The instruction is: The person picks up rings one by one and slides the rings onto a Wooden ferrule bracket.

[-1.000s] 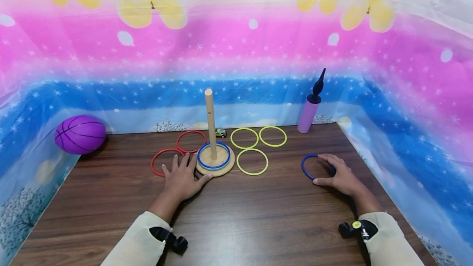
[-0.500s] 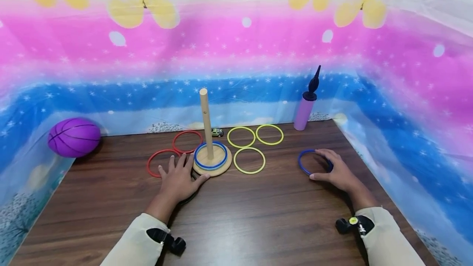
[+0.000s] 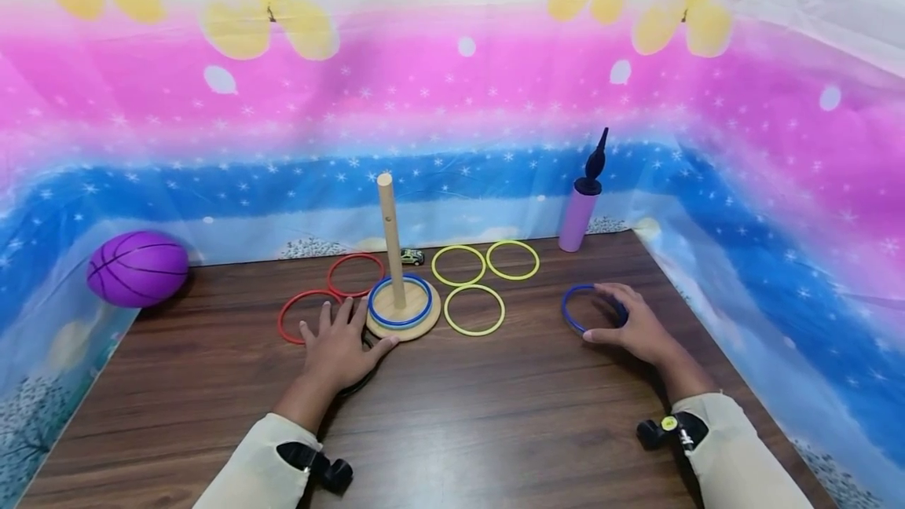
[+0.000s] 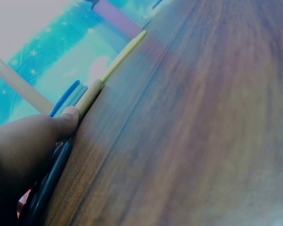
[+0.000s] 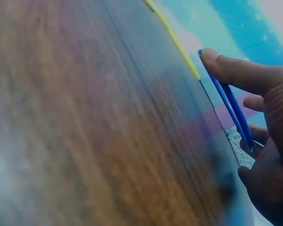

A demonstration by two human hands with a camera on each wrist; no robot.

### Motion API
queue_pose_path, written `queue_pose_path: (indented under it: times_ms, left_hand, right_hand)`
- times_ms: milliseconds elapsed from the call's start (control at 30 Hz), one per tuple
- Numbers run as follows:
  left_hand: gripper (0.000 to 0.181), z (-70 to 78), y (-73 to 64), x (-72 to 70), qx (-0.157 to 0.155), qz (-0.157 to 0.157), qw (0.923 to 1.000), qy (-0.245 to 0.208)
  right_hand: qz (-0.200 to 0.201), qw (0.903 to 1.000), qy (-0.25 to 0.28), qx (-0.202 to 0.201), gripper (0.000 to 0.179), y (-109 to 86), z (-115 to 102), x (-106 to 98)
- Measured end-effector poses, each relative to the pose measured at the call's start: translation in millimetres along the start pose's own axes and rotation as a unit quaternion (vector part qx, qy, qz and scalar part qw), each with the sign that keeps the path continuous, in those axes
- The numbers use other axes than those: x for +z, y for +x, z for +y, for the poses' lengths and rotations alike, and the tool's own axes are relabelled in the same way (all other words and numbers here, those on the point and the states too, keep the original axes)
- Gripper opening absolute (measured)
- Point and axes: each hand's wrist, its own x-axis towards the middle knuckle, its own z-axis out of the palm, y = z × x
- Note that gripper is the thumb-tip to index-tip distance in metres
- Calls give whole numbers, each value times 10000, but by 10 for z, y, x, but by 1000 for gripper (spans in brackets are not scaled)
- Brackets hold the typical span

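On the right in the head view, my right hand (image 3: 632, 326) holds a blue ring (image 3: 574, 326) between thumb and fingers. The right wrist view shows that ring (image 5: 233, 110) tilted, close over the tabletop. My left hand (image 3: 339, 350) spreads its fingers beside a wooden peg stand (image 3: 393, 242), thumb at the edge of its round base (image 3: 429, 321). Around the peg, a blue ring (image 3: 382, 324) lies on the base with a lighter blue one under it. Black rings (image 4: 49, 181) lie partly hidden beneath my left hand.
Two red rings (image 3: 280, 319) lie left of the stand, and three yellow rings (image 3: 474, 335) to its right. A toy car (image 3: 412, 257) sits behind the peg. A purple ball (image 3: 137, 269) is at the back left, a purple balloon pump (image 3: 577, 218) at the back right.
My right hand has shifted slightly left with the blue ring still held. The head view has turned a little to the right. My left hand stays beside the stand.
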Motion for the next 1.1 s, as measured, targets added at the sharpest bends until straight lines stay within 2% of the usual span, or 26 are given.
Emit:
queue_pose_path:
  times_ms: [200, 500, 800, 1100]
  left_hand:
    - [104, 25, 12, -19, -19, 11, 10000, 25]
    - [106, 20, 21, -21, 89, 74, 9999, 26]
    - [105, 12, 1, 0, 38, 80, 10000, -19]
    - [105, 11, -16, -3, 49, 103, 9999, -21]
  right_hand:
    - [42, 9999, 61, -112, 100, 56, -104, -48]
    - [320, 9986, -50, -409, 97, 152, -323, -89]
    - [389, 9976, 145, -562, 99, 333, -640, -46]
    - [370, 9931, 203, -1097, 94, 554, -1038, -46]
